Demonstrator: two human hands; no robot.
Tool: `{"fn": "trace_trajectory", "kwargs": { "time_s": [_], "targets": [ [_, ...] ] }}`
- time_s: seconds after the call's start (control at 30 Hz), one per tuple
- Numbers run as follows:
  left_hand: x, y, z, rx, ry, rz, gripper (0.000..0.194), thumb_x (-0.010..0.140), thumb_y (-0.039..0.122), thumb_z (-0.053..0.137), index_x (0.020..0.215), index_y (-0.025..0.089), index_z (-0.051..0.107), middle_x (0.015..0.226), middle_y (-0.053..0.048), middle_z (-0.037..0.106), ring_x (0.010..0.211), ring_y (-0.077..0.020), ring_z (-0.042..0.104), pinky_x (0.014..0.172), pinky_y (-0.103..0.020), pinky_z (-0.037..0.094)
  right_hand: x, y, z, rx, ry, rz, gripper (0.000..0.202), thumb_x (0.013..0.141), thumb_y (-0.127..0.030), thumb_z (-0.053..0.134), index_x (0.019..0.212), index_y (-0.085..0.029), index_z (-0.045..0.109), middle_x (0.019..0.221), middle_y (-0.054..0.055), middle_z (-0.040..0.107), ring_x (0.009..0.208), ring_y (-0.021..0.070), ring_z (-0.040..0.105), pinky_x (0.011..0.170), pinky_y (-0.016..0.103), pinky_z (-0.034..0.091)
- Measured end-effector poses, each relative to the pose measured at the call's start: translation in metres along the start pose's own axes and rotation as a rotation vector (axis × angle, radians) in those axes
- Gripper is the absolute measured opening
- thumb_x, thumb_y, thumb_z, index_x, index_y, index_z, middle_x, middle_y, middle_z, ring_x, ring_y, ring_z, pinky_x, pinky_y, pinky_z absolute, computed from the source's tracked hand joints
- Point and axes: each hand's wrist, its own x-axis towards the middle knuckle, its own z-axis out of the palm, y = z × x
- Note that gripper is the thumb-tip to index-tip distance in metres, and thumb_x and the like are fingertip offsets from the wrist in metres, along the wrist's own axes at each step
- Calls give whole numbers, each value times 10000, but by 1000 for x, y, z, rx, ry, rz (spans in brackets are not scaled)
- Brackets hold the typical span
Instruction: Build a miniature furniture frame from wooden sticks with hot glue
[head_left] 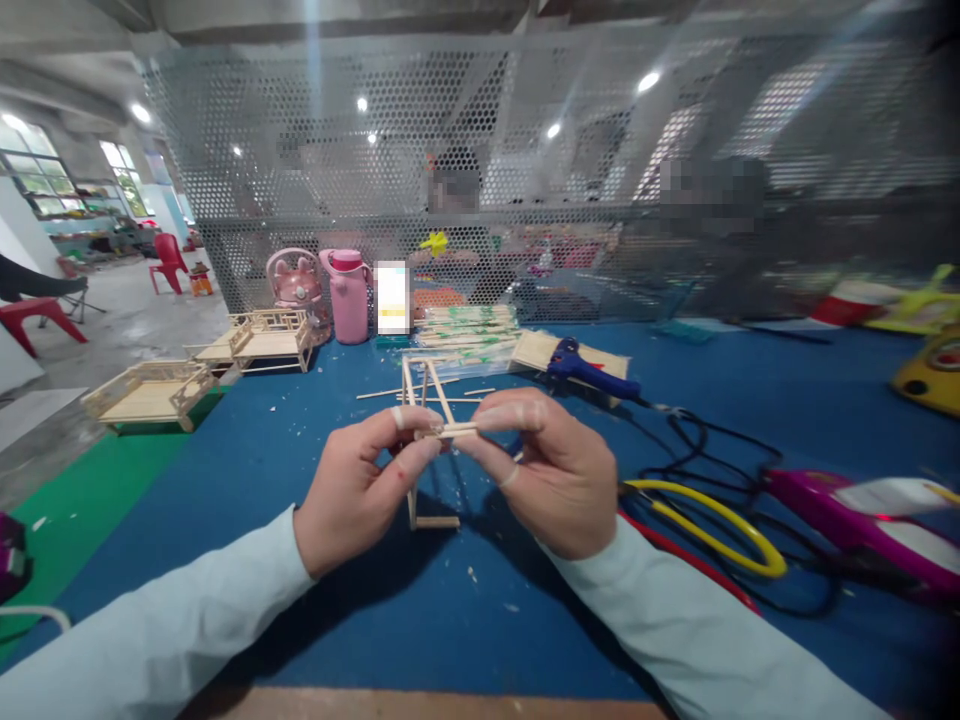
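A small open frame [441,393] of thin wooden sticks stands over the blue tabletop in front of me. My left hand [352,490] is closed, thumb and forefinger pinching the near corner of this frame. From the other side, the fingertips of my right hand [559,475] pinch a short wooden stick [460,430] at that corner. The two hands nearly meet there, and the fingers hide the exact joint. Pale bands wrap some of my fingers. Behind the frame lie loose wooden sticks [379,394] and plastic-wrapped bundles of sticks [472,335].
A blue glue gun [592,372] rests on a wooden piece at the right, its black cable looping nearby. Further right are yellow-handled pliers [720,515] and a magenta device [840,510]. Small stick-built furniture models [154,393], a pink bottle [349,300] and a perforated screen [300,150] stand beyond.
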Motion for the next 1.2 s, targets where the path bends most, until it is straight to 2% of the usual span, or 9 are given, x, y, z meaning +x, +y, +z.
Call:
{"fn": "trace_trajectory", "kwargs": {
  "time_s": [0.17,0.37,0.47,0.83,1.2],
  "targets": [
    [1,0,0,35,16,7,135,874,238,546,939,161,635,797,-18,693,682,-109,601,655,-209,476,-2,2,3,131,7,98,185,714,-109,715,777,-226,586,739,-24,607,719,122,587,666,254,482],
    [-1,-2,-1,23,20,4,129,872,235,548,933,162,635,769,-20,688,695,-121,624,652,-213,475,1,-3,7,396,10,373,181,686,-123,721,758,-218,585,684,-39,617,613,92,595,599,211,522],
    [-2,-1,-1,20,15,5,122,872,227,545,926,163,634,777,-24,695,713,-128,638,656,-213,477,3,-4,8,460,17,443,200,652,-116,736,736,-215,583,663,-46,615,597,81,588,589,194,521],
    [-1,0,-1,46,18,26,114,872,220,541,913,164,631,759,-20,682,685,-119,625,640,-210,473,3,-6,8,477,51,455,229,617,-89,749,726,-221,595,648,-62,620,585,62,580,579,169,512],
    [1,2,1,-95,41,-50,69,817,190,606,882,176,627,798,0,654,708,-92,575,693,-188,465,5,-10,10,502,55,519,208,615,-113,751,695,-216,589,616,-61,613,568,70,577,562,179,514]
  ]
}}
